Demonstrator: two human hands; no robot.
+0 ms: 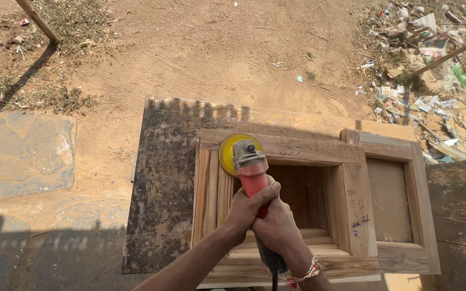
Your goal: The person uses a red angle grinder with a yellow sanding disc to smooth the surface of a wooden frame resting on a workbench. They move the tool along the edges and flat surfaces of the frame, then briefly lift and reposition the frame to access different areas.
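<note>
Both hands, left hand (248,207) and right hand (279,229), closed tightly around the red grinder (252,170), steadying its yellow disc (227,153) on the wooden frame (297,148).

The middle of the red grinder (253,178) body is covered by both hands (262,218), so the grip underneath cannot be seen. Part of the yellow sanding disc (227,152) is hidden behind the tool's grey head. The cord and both forearms are cut off by the lower edge. The litter pile (432,102) is too small to be made out.
</note>
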